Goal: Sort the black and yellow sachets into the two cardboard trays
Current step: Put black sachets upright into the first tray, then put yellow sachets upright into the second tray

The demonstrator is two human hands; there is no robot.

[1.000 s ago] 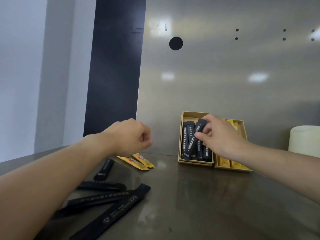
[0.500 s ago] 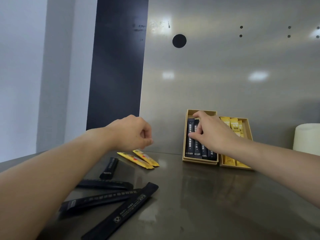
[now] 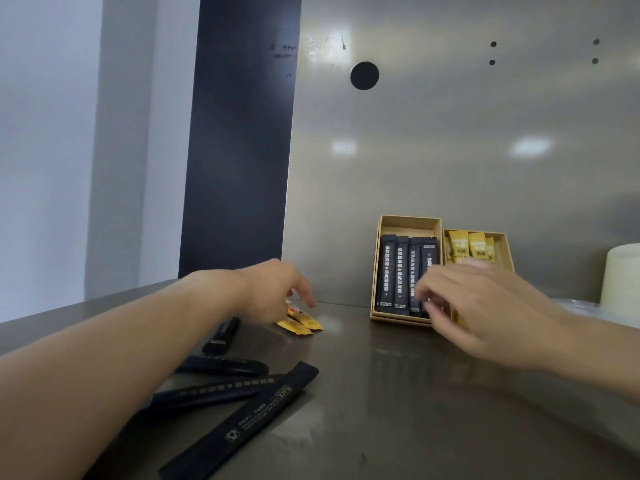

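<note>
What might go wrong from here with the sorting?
The two yellow sachets lie side by side under the left hand; its fingers may catch only one.
The right hand hangs close before the black-sachet tray and might nudge it or the yellow-sachet tray askew.
The left forearm passes over the loose black sachets and might sweep them along the table.

table (image 3: 398, 393): glossy metal | trays (image 3: 408, 225): matt cardboard (brown)
</note>
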